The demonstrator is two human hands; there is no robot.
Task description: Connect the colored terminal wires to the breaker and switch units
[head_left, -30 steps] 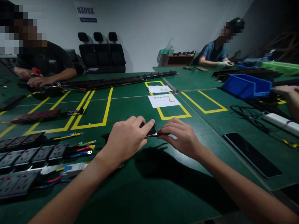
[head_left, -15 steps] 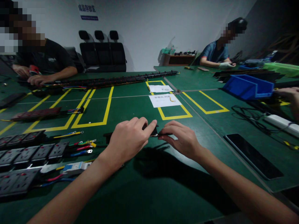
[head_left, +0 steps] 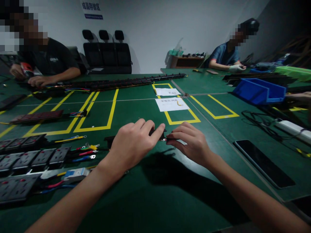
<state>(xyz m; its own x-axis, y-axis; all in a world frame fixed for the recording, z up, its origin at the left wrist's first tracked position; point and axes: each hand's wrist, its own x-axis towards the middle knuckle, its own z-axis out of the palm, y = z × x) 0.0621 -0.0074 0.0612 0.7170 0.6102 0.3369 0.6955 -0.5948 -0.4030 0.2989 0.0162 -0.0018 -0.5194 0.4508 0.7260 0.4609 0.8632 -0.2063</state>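
Observation:
My left hand (head_left: 134,144) is closed over a dark strip-like part (head_left: 109,140). One end of the part juts out left of the hand, and a bit shows past the fingertips; the hand hides most of it. Close by on the right, the fingers of my right hand (head_left: 190,142) pinch at a small shiny metal end (head_left: 163,139) beside the dark part. What exactly lies between those fingertips is too small to tell. Both hands are just above the green table (head_left: 136,200), and their shadow falls below them.
Black socket strips (head_left: 26,161) with coloured wires and ring terminals lie at left. A phone (head_left: 263,163), a white power strip (head_left: 293,131), black cables and a blue bin (head_left: 257,92) are at right. Two papers (head_left: 171,105) lie ahead. Co-workers sit across; another person's hand shows at right.
My hands stay almost in place, with the right fingers slightly shifted at the metal end. The co-worker at left has moved a red tool up and left.

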